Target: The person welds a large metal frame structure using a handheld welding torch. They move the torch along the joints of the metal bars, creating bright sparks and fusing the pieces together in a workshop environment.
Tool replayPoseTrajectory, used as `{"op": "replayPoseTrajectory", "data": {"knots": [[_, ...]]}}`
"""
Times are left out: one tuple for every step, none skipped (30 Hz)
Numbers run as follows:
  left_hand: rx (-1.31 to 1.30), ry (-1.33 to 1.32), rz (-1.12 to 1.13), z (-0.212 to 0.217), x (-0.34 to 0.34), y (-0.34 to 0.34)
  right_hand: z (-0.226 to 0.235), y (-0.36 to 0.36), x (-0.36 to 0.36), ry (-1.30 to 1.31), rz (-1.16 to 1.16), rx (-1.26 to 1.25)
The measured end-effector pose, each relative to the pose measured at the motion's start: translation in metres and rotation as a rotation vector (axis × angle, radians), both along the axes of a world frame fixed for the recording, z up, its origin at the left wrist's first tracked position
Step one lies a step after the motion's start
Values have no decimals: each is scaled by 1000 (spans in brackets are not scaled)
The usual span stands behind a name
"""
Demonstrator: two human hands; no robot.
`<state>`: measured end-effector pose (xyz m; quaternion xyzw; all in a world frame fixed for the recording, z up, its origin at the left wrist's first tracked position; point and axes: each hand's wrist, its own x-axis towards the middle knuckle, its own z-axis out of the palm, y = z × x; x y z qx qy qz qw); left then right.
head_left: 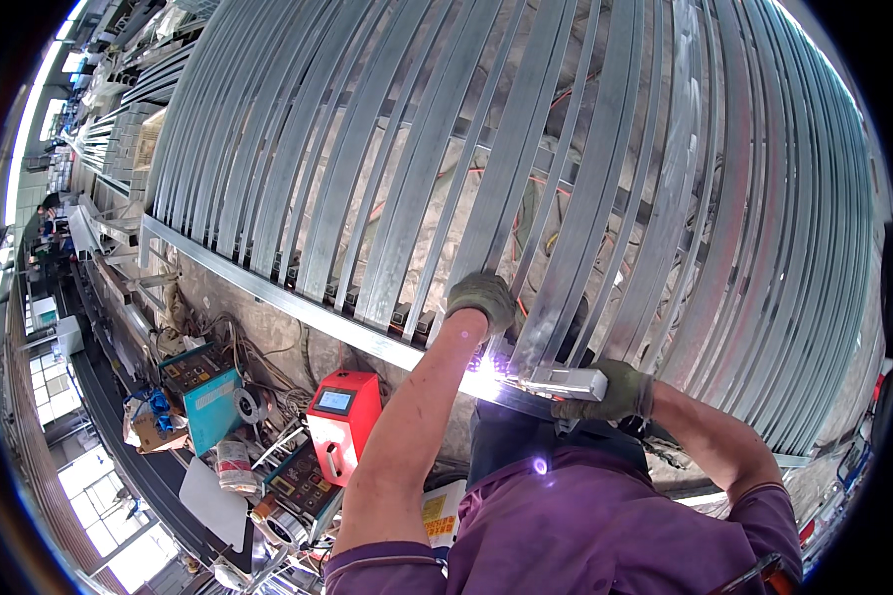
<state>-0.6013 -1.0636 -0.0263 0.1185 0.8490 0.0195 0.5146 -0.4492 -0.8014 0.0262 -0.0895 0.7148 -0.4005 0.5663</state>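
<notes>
My right hand [620,391], in a grey-green work glove, is closed round a handheld welding torch [572,383] with a pale boxy body. A white-violet glare [487,377] burns at its tip, where upright bars meet the long metal edge rail [367,340]. The glare hides the joint itself. Just above it, my gloved left hand [482,299] is clenched on the lower part of a flat galvanized steel bar [491,223]. Many similar wide and narrow bars run side by side away from me, lying across a crosspiece.
Left of my left forearm stands a red machine [342,421] with a small screen. Beyond it are a teal machine [211,407], a wire spool [248,405], a bucket [234,466] and tangled cables. Hoses lie on the floor beneath the bars.
</notes>
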Motion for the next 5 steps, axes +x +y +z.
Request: {"op": "replayPoseTrajectory", "data": {"knots": [[-6, 0, 1, 1, 0, 0, -3, 2, 4, 15, -9, -9], [4, 16, 3, -3, 1, -1, -11, 4, 11, 34, -14, -6], [14, 32, 4, -7, 4, -3, -14, 7, 17, 84, -17, -10], [29, 48, 3, -11, 5, -3, -15, 9, 21, 134, -21, -9], [-5, 5, -20, -10, 3, -2, 20, 0, -3, -92, -15, 99]]}}
